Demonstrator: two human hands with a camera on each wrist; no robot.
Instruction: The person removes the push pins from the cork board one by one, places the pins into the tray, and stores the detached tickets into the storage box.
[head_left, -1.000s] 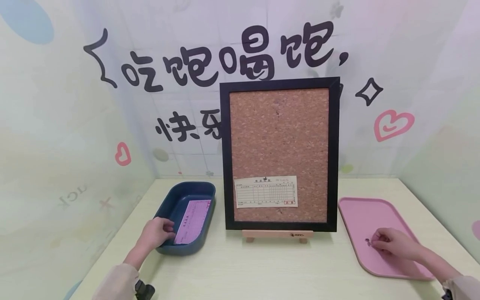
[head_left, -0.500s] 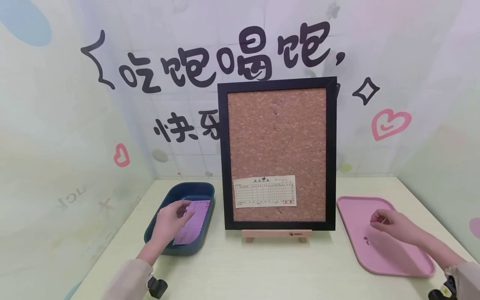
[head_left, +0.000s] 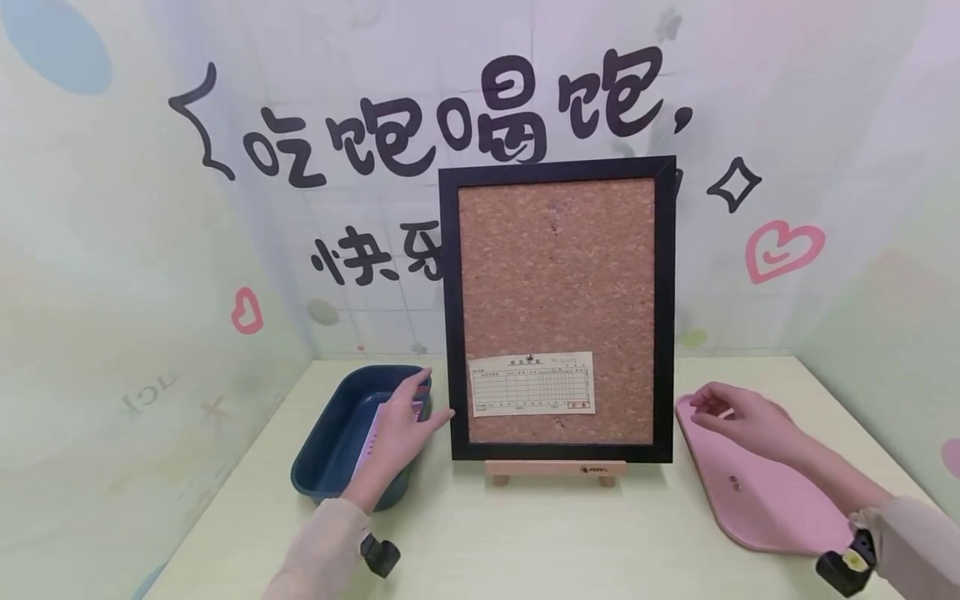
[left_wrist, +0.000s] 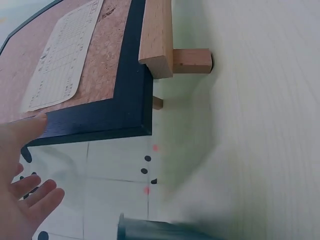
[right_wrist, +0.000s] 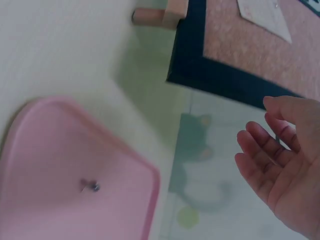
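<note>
A black-framed cork board (head_left: 558, 275) stands on a small wooden easel (head_left: 555, 468). On its lower left is a printed paper slip (head_left: 532, 385), with a pin at the slip's top. My left hand (head_left: 397, 433) reaches over the blue tray, fingers spread. Its thumb lies at the board's left frame edge; whether it touches is unclear. Over the far left part of the pink tray is my right hand (head_left: 750, 421), near the board's right edge. Its fingers are loosely bent, and I see nothing between them in the right wrist view.
The blue tray (head_left: 318, 467) at left holds a pink paper slip (head_left: 365, 446), partly behind my left hand. The pink tray (head_left: 780, 517) at right has a small metallic push pin (right_wrist: 93, 186) on it. A patterned wall (head_left: 360, 50) rises behind the board.
My left hand has left the blue tray's near side and moved right to the board's edge. My right hand has risen from the pins and moved left and away toward the board.
</note>
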